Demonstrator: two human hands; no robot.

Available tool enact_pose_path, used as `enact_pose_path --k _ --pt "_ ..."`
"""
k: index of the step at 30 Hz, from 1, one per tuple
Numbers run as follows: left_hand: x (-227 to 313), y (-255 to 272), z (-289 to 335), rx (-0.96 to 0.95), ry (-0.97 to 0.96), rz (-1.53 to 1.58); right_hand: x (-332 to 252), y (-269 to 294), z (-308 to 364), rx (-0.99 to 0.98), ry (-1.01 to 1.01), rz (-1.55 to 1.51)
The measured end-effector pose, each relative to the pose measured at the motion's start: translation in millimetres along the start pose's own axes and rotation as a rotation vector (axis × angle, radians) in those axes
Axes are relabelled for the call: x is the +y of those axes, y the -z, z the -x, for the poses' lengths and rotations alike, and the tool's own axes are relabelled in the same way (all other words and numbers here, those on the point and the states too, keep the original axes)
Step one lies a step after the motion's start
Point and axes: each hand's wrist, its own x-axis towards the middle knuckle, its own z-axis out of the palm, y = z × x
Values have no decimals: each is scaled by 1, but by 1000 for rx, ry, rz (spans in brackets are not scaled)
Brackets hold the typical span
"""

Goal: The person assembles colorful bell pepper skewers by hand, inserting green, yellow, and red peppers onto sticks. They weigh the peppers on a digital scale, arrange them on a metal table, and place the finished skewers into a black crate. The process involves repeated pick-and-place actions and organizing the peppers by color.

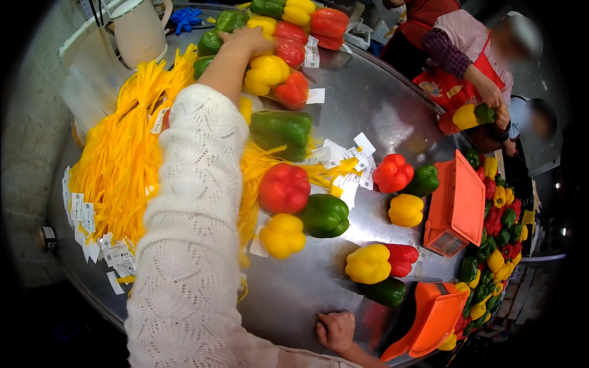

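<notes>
My left arm, in a white knitted sleeve, reaches to the far end of the metal table. My left hand [248,42] is closed over the middle of a row of bell peppers [289,53], with a green one and a red one at its sides; its fingertips are partly hidden. Other green, yellow and red rows lie against it, some with white tags. Near the front edge my right hand [337,331] rests on the table, fingers curled, nothing visible in it. A loose red pepper [284,188], a green pepper [325,215] and a yellow pepper [282,235] sit beside my left sleeve.
A bundle of yellow net-like strips [126,153] with white tags covers the left side. Two orange scales [457,202] stand right, pepper trios beside them, before a large pepper heap [497,245]. A co-worker [472,61] holds peppers across the table. A kettle [138,34] stands far left.
</notes>
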Motion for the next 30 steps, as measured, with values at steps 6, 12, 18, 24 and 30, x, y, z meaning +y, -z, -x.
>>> enact_pose_path --k 6,12,18,24,30 --pt "-9 6 12 16 -22 -155 2 0 1 -9 12 30" --pt "20 19 30 -67 -20 -340 -1 -2 2 -14 14 39" --pt "28 -2 28 100 -132 -329 2 -3 3 -5 40 32" --pt "30 0 22 -90 -114 -161 1 -4 1 17 36 43" --pt "44 -1 15 -178 -63 -293 0 -2 1 25 41 38"
